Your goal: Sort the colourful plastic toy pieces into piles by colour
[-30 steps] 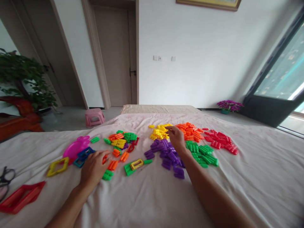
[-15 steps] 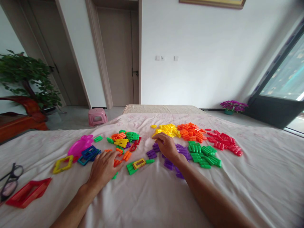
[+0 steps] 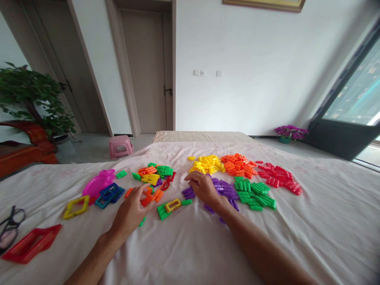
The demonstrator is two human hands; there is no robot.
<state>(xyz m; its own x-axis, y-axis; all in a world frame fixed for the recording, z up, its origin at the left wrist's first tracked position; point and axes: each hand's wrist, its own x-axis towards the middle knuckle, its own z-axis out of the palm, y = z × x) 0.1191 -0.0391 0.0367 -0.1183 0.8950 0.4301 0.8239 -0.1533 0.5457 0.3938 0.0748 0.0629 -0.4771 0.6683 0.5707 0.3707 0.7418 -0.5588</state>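
Observation:
My left hand (image 3: pixel 132 209) hovers low over a few loose orange plastic blocks (image 3: pixel 152 196), its thumb and fingers apart. My right hand (image 3: pixel 204 190) is above the purple blocks (image 3: pixel 225 188), just in front of the yellow pile (image 3: pixel 208 163). Its fingers are curled together, and whatever they may hold is hidden. Between the hands lie a green block (image 3: pixel 163 212) with a yellow rectangular frame (image 3: pixel 172 205) on it. Beyond my left hand is a mixed heap with green blocks (image 3: pixel 164 171) and yellow blocks (image 3: pixel 150 179).
Piles of orange (image 3: pixel 238 165), red (image 3: pixel 277 175) and green blocks (image 3: pixel 253 194) spread to the right. On the left lie a magenta plate (image 3: pixel 96 183), blue frames (image 3: pixel 109 194), a yellow frame (image 3: pixel 75 207), a red frame piece (image 3: pixel 31 243) and glasses (image 3: pixel 12 225).
My right hand has shifted slightly left and toward me, away from the yellow pile. My left hand's fingers have lifted a little and spread from the thumb.

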